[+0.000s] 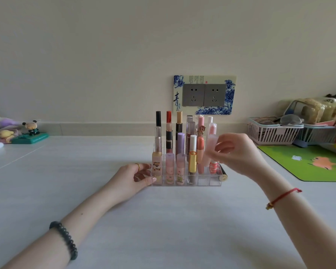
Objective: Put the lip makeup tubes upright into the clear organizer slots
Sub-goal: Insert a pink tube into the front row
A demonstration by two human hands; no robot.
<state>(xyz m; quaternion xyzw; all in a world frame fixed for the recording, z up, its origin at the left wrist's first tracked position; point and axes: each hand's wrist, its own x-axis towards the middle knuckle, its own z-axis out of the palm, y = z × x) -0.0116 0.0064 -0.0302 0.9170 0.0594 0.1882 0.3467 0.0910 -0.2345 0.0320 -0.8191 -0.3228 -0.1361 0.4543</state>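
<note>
Pinching a pale pink tube [211, 150] between thumb and curled fingertips, the right hand [239, 152] is raised over the right end of the clear organizer [204, 182]. The tube is tilted, its top leaning a little right and its lower end down among the right-hand slots. It is motion-blurred, so I cannot tell whether the base is inside a slot or just above one. A red string bracelet [283, 197] is on that wrist.

The left hand [138, 175] lies low on the white table [163, 220]. Its fingers are relaxed and mostly straight, gripping nothing. Thumb tip and fingertips touch the organizer's near left corner. There is a gold ring [137, 166] on one finger and a dark bead bracelet [65, 239] on the wrist.

The organizer stands mid-table, in line with the blue-and-white outlet plate [204, 95] on the far wall. It holds many standing tubes [179, 144], taller ones in the far rows. In the near row, from the left, are a square pink tube with a bear print [157, 166], two round pink ones and a gold one.

A black tube with a gold end [222, 177] lies on the table, touching the organizer's right wall.

At far left is a cluster of small figurines [31, 131]. At far right are plastic baskets [273, 133], with a green mat [314, 164] nearer.
</note>
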